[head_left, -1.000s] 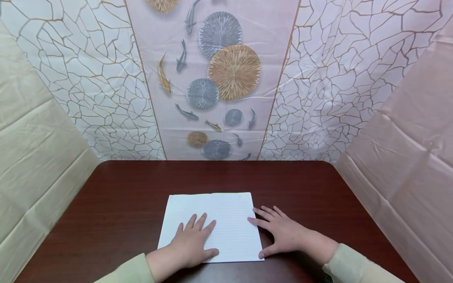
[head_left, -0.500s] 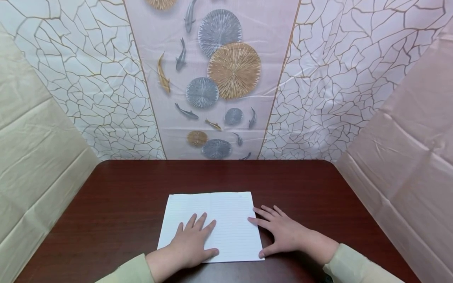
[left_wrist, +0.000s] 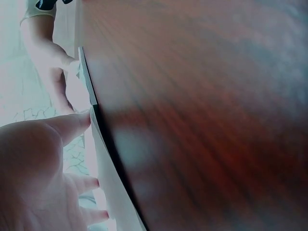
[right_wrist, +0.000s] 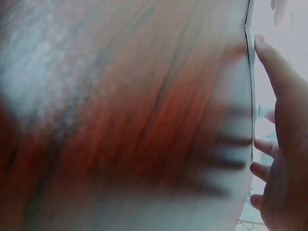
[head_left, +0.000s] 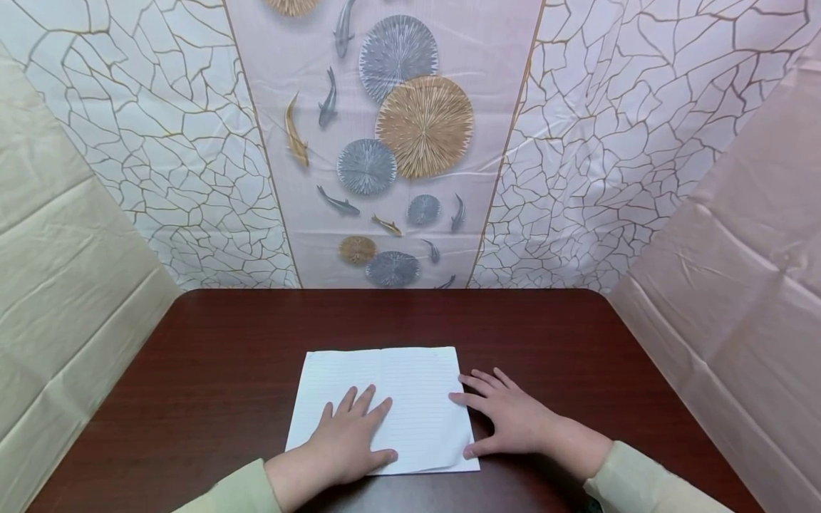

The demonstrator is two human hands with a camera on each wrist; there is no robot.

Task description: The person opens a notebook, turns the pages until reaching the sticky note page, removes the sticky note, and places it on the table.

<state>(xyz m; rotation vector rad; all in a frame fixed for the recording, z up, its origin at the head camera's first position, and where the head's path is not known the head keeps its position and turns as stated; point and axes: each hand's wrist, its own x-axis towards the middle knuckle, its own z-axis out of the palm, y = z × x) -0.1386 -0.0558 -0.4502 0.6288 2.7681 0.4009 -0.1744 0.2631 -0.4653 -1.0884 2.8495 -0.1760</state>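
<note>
An open notebook (head_left: pixel 423 406) with white lined pages lies flat on the dark table. My left hand (head_left: pixel 346 442) rests on its left page with the fingers spread. At the right edge is my right hand (head_left: pixel 516 420), fingers spread and straight, with the index fingertip and thumb touching the right page. By that thumb, the lower right corner of the top sheet bends up, and the sheet below shows. In the left wrist view my left hand (left_wrist: pixel 33 178) has its thumb on the notebook (left_wrist: pixel 113 183). The right wrist view shows my right hand (right_wrist: pixel 288 144) along the notebook's thin edge.
The reddish-brown table (head_left: pixel 192 385) extends around the notebook. Behind it hangs a cloth (head_left: pixel 385 206) printed with fish and round shapes. Beige cloth walls (head_left: pixel 70 299) close in both sides.
My right thumb has slid slightly left and up, and the right page's lower corner now bends away from the sheet under it. My left hand has stayed put.
</note>
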